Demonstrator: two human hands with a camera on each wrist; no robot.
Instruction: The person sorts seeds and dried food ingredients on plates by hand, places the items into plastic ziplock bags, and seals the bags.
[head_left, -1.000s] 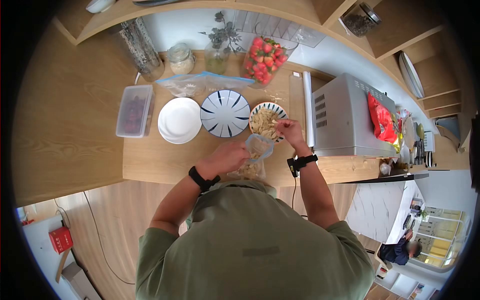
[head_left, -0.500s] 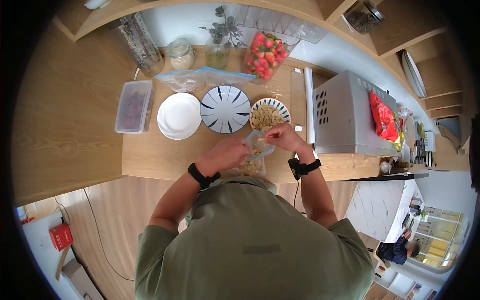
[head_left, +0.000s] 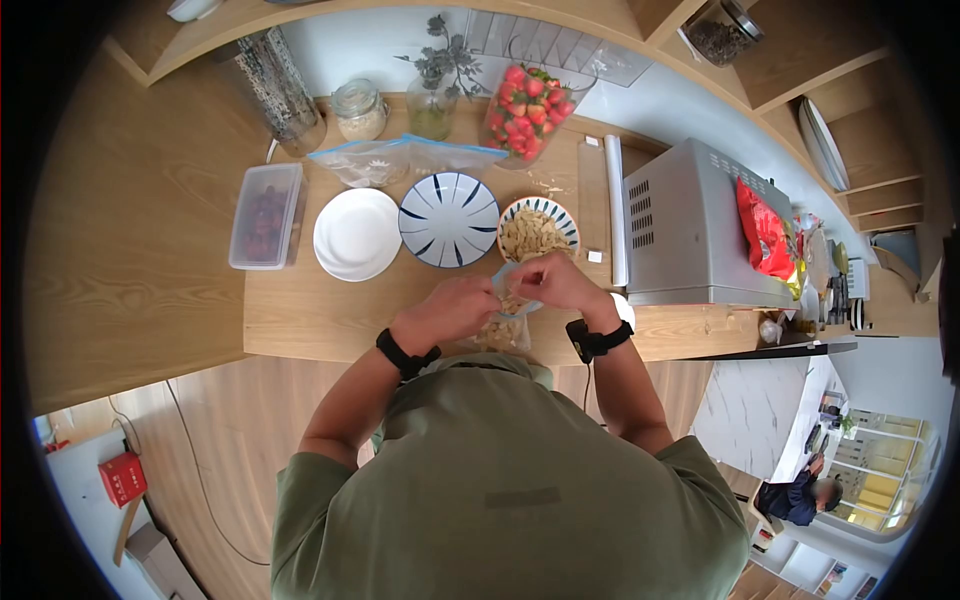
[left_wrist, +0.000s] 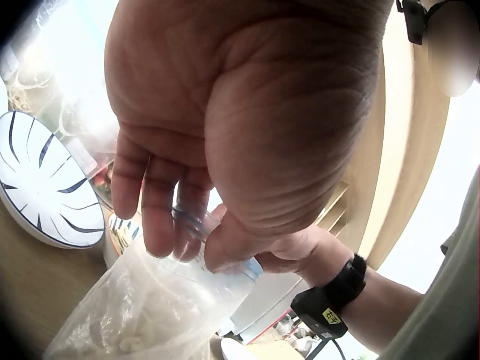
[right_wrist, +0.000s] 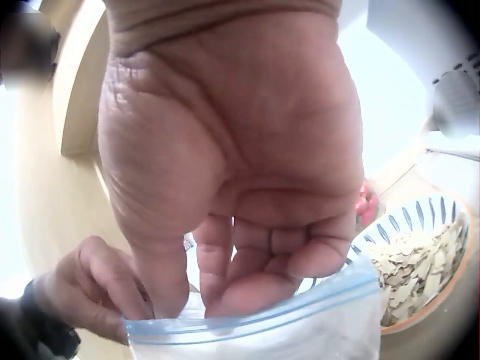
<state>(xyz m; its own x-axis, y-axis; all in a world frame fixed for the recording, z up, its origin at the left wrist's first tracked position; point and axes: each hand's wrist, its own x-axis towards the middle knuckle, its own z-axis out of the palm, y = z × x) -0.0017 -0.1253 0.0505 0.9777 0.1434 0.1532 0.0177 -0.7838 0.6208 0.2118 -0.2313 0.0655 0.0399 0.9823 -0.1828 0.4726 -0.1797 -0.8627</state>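
Note:
In the head view my left hand (head_left: pixel 462 305) pinches the rim of a clear zip bag (head_left: pixel 508 333) between thumb and fingers. Pale pieces lie inside the bag, seen through its side in the left wrist view. My right hand (head_left: pixel 555 280) points down into the bag's mouth, its fingertips hidden behind the blue zip strip (right_wrist: pixel 300 309) in the right wrist view; I cannot tell whether they hold a piece. Just beyond the hands, a bowl (right_wrist: pixel 450 300) with blue strokes and an orange rim holds pale, flat dried slices (right_wrist: pixel 420 270).
Left of the bowl stand a blue-striped plate (head_left: pixel 449 220), white plates (head_left: pixel 357 235) and a lidded plastic box (head_left: pixel 267 215). Behind are another zip bag (head_left: pixel 410 155), a glass jar (head_left: pixel 360 108) and a container of strawberries (head_left: pixel 530 110). A grey appliance (head_left: pixel 690 230) stands right.
My right hand has come from the bowl of slices back toward me to the bag's mouth, carrying a pale piece half a second ago. My left hand keeps its hold on the bag.

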